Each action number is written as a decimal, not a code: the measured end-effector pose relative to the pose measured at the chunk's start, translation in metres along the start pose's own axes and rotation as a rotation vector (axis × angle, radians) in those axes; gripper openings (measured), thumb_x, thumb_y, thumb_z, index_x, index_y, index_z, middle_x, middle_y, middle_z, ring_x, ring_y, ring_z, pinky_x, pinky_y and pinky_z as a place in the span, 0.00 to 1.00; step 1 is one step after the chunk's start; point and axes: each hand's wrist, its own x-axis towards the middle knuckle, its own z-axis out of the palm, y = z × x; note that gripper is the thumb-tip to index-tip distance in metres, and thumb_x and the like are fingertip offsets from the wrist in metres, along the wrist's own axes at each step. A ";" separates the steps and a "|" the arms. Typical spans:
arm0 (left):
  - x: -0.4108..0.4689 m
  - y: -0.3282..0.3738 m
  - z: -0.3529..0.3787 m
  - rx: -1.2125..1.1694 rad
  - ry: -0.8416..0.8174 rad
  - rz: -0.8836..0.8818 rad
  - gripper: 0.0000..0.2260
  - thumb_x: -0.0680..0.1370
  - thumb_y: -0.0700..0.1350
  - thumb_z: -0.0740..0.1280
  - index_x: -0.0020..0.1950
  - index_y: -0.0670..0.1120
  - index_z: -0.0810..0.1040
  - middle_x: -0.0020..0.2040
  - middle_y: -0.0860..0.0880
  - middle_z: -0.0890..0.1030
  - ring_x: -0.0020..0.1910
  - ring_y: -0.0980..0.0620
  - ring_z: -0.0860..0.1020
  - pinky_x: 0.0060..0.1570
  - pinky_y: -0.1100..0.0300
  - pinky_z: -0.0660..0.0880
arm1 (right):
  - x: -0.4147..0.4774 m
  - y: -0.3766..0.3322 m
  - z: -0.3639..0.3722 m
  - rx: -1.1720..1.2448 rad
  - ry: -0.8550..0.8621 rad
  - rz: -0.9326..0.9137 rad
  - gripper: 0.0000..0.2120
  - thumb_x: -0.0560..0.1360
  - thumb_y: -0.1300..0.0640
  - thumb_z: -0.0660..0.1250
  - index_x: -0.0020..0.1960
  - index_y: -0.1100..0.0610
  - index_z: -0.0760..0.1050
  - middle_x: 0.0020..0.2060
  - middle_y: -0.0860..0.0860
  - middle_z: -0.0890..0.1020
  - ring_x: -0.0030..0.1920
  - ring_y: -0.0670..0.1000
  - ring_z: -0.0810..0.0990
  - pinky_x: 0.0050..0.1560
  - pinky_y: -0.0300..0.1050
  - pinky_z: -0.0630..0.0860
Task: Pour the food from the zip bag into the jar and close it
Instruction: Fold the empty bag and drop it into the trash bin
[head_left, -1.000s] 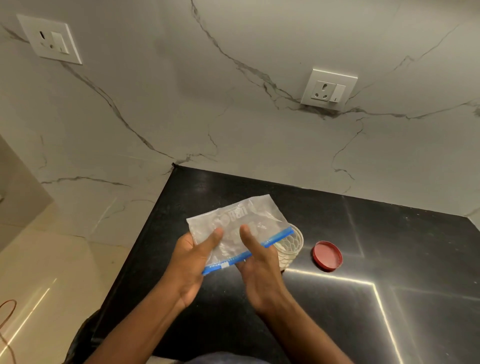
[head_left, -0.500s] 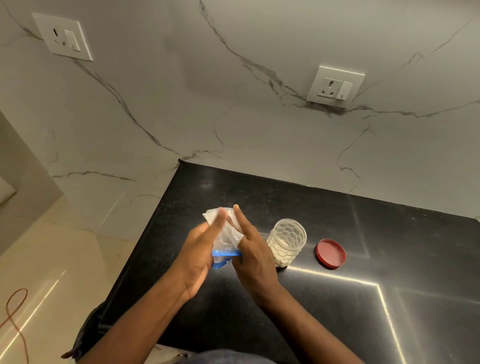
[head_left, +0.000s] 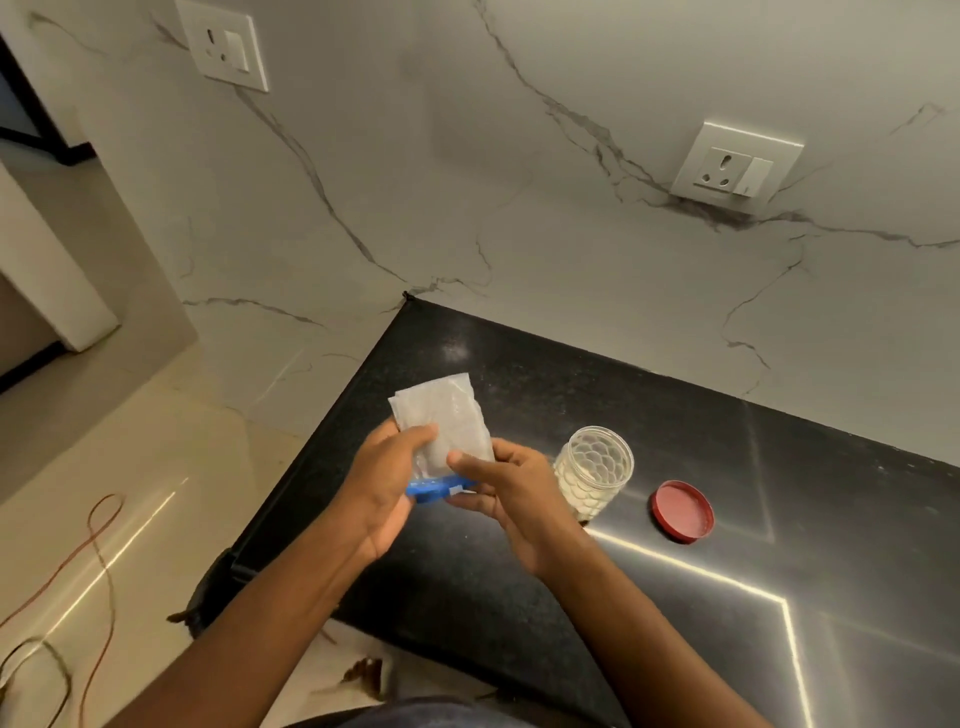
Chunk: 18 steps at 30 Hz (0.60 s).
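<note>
At frame centre, the left hand (head_left: 382, 483) and right hand (head_left: 511, 496) both pinch the folded bag (head_left: 447, 421) above the black worktop (head_left: 779, 519), blue zip edge lowest. Right of them stands the open jar (head_left: 595, 470), partly filled, then the red lid (head_left: 683, 511) lying flat, apart from it.

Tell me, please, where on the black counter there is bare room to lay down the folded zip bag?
Bare black counter lies right of the red lid, and behind the clear patterned glass jar toward the marble wall. It is crowded where both hands hold the folded clear zip bag beside the jar.
</note>
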 end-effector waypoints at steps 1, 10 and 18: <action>-0.004 -0.001 -0.004 -0.029 0.029 -0.004 0.17 0.84 0.40 0.66 0.74 0.47 0.73 0.64 0.41 0.81 0.63 0.39 0.81 0.57 0.45 0.82 | 0.001 0.001 0.004 0.041 0.039 0.010 0.16 0.74 0.57 0.78 0.61 0.59 0.83 0.54 0.55 0.88 0.55 0.56 0.88 0.52 0.50 0.86; -0.048 -0.027 -0.096 -0.219 0.474 0.067 0.07 0.81 0.44 0.73 0.59 0.48 0.83 0.54 0.45 0.89 0.52 0.43 0.88 0.48 0.50 0.86 | 0.009 0.045 0.089 0.140 -0.040 0.196 0.18 0.72 0.57 0.81 0.57 0.64 0.80 0.51 0.58 0.89 0.50 0.59 0.89 0.41 0.43 0.84; -0.049 -0.036 -0.237 -0.234 0.592 0.043 0.13 0.82 0.58 0.69 0.62 0.52 0.82 0.53 0.51 0.89 0.49 0.52 0.89 0.43 0.54 0.84 | 0.020 0.111 0.198 0.163 0.014 0.321 0.12 0.75 0.60 0.78 0.54 0.64 0.80 0.52 0.63 0.87 0.48 0.61 0.89 0.39 0.44 0.85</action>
